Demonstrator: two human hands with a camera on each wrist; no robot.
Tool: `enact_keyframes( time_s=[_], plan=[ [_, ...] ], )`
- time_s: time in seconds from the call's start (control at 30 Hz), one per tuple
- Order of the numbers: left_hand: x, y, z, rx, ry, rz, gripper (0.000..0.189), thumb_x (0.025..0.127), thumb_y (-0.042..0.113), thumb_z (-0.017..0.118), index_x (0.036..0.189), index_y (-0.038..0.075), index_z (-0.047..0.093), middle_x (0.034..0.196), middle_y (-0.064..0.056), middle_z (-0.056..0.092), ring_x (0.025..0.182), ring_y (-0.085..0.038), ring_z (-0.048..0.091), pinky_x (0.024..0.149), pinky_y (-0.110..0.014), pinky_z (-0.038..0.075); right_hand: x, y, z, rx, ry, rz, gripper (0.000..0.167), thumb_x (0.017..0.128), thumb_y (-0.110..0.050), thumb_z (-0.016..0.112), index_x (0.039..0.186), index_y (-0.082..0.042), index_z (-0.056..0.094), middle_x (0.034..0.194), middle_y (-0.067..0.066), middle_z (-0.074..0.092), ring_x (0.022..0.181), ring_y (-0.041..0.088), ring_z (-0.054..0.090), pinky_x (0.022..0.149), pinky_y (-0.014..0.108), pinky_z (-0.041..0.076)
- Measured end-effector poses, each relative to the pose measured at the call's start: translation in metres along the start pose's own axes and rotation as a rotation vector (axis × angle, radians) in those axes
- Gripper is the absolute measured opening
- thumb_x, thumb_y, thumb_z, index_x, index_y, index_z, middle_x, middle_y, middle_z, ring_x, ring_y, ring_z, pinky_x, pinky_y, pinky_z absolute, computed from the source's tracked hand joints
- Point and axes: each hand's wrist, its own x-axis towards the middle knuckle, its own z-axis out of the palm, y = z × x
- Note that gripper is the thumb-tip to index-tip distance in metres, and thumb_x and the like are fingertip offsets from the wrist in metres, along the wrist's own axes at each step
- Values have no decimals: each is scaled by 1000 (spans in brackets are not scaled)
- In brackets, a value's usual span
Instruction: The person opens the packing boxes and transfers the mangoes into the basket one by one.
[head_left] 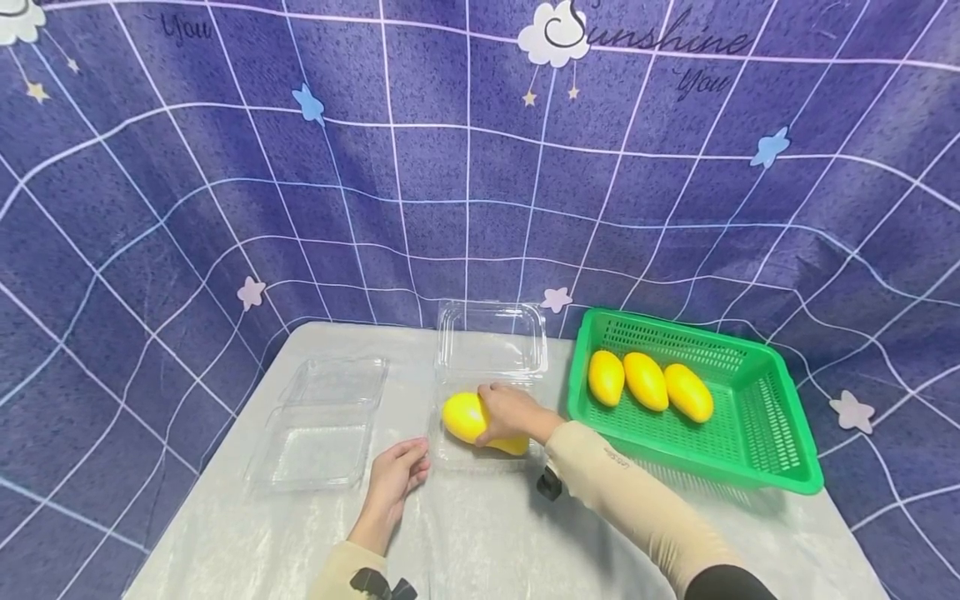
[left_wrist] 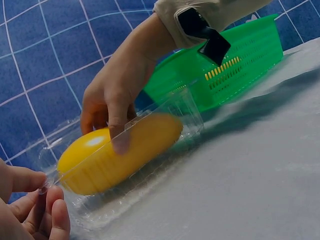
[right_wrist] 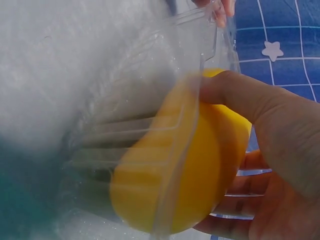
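Observation:
A yellow mango (head_left: 463,417) lies inside the base of an open clear plastic clamshell box (head_left: 457,461), whose lid (head_left: 491,335) stands up at the back. My right hand (head_left: 512,413) holds the mango from above, thumb on the near side and fingers on the far side. Through the box wall, the mango (right_wrist: 170,175) shows in the right wrist view. At the box's left edge is my left hand (head_left: 396,479); in the left wrist view its thumb and fingers (left_wrist: 27,181) pinch the clear rim.
To the right, a green plastic basket (head_left: 693,454) holds three more mangoes (head_left: 645,382). Another clear clamshell box (head_left: 315,450) lies open on the left of the white-covered table (head_left: 480,542). A blue checked curtain (head_left: 450,167) hangs behind.

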Motion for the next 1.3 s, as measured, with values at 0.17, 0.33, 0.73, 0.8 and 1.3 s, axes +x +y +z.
enact_keyframes(
  time_s=[0.17,0.33,0.73,0.8,1.3],
  plan=[
    [-1,-1,0,-4,-3,0,38,93,17,64,124,-4,59,103,-11,69,77,-10,62,69,-21,57,-1,0,1,-12,-4,-3,84,65,-50,85,128,-6,52,115,11,63,104,25,62,90,40,55],
    [-2,0,0,-13,-8,3,39,93,16,64,124,-5,59,98,-8,69,76,-9,62,69,-21,57,-2,2,-4,8,-3,12,87,67,-49,85,132,-5,50,122,13,62,108,28,62,92,43,55],
    [-3,1,-1,17,-7,5,39,93,18,64,124,-4,60,105,-12,69,78,-9,63,70,-21,57,-8,8,-22,7,10,-4,84,67,-48,84,131,-5,51,117,11,64,101,28,65,88,42,57],
    [-4,1,-1,21,-9,7,38,93,18,64,124,-5,60,104,-12,69,78,-10,63,70,-21,57,-9,8,-27,12,20,4,85,67,-47,85,132,-4,50,118,12,64,103,29,64,89,44,56],
    [-5,2,0,-8,-21,22,39,92,16,65,123,-7,58,95,-6,69,76,-9,61,68,-20,56,-15,19,-52,37,110,0,88,66,-48,85,135,-5,49,127,14,60,108,31,63,91,47,55]
  ],
)
